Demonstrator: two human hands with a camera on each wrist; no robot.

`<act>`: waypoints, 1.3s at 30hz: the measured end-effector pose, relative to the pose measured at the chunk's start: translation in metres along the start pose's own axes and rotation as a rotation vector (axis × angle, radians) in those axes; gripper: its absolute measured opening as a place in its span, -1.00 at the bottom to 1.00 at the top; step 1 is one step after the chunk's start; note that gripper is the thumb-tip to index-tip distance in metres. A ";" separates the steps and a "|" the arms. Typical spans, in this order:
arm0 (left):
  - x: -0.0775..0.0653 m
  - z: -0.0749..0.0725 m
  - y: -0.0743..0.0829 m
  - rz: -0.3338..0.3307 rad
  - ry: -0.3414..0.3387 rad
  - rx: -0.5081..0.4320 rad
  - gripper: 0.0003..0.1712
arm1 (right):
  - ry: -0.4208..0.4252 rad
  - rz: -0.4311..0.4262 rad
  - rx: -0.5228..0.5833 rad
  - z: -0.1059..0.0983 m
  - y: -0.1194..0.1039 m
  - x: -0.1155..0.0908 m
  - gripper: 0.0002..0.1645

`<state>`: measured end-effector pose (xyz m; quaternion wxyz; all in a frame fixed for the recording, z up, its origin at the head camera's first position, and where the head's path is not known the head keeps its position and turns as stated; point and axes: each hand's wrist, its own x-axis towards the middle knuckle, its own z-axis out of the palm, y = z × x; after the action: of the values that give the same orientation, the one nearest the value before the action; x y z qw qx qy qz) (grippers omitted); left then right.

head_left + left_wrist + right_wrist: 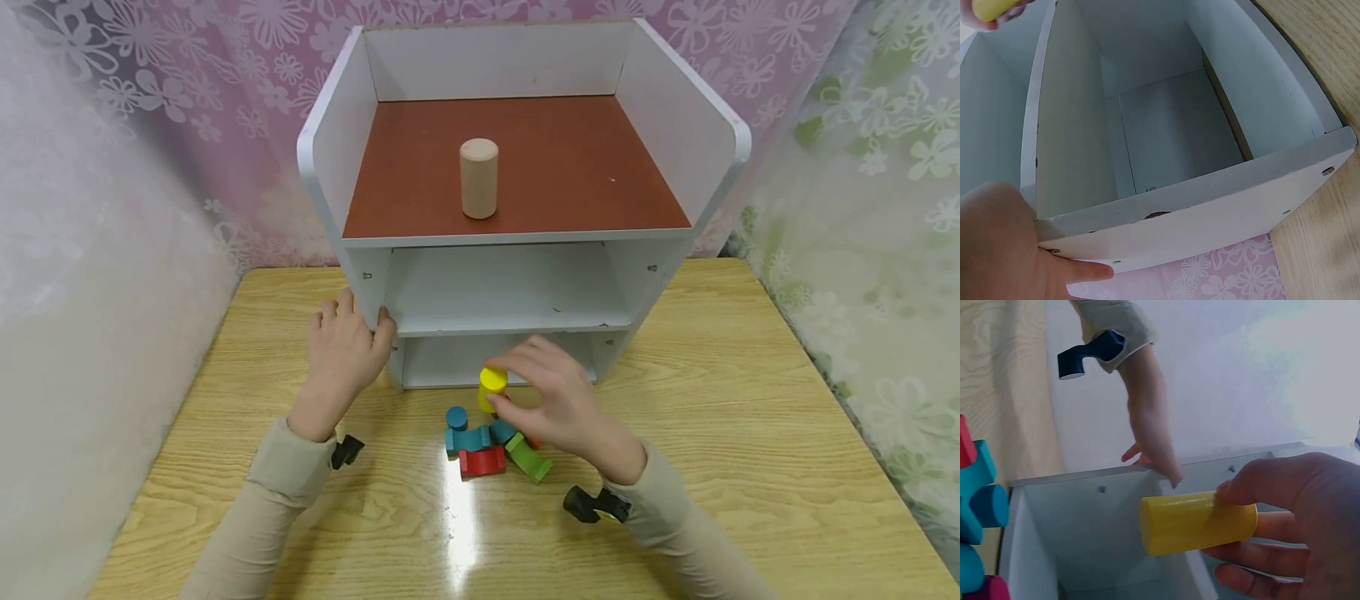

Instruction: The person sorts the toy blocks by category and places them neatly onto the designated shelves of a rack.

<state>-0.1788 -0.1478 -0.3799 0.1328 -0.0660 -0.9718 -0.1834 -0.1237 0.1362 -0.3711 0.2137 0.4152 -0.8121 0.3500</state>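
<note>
A yellow cylinder block [492, 382] is pinched between the thumb and fingers of my right hand [555, 396], in front of the lowest compartment of a small white shelf unit [517, 237]. In the right wrist view the yellow cylinder lies sideways across the frame, clear of the shelf. My left hand [341, 358] grips the front edge of the unit's left side panel, thumb on the inner side and fingers outside. A plain wooden cylinder [479, 179] stands upright on the brown top board.
On the wooden table [390, 517], before the unit, lie a blue cylinder [456, 417], a blue curved block [468, 440], a red curved block [482, 462] and a green curved block [528, 460]. Partly hidden pieces sit behind them. Flowered curtains [187, 150] hang around.
</note>
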 end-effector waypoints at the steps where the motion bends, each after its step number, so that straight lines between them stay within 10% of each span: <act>1: 0.000 0.000 0.000 -0.001 0.000 -0.002 -0.38 | 0.006 -0.001 -0.002 -0.003 -0.002 0.001 -0.64; 39: 0.000 -0.001 -0.001 -0.003 -0.015 -0.012 -0.34 | 0.143 -0.201 0.021 -0.108 -0.045 0.083 -0.65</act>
<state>-0.1791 -0.1489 -0.3794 0.1248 -0.0668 -0.9717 -0.1890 -0.1268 0.1551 -0.2288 0.3004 0.4707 -0.7454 0.3640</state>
